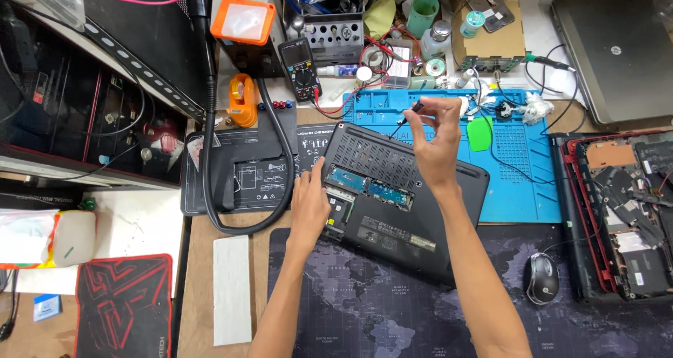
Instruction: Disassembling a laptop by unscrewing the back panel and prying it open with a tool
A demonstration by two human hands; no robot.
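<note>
A black laptop (434, 211) lies upside down and tilted in the middle of the desk, with an open bay showing blue circuit boards. My left hand (310, 198) rests flat on its left edge, fingers spread beside the open bay. Above the far edge of the laptop, my right hand (436, 135) pinches a thin black screwdriver (407, 117), whose tip points down toward the laptop's back.
A blue work mat (522, 165) lies behind the laptop with small parts on it. An opened red-rimmed laptop (617, 211) sits at the right, a mouse (542, 277) near it. A multimeter (303, 62), a tool rack (336, 36) and a black hose (210, 120) stand at the back left.
</note>
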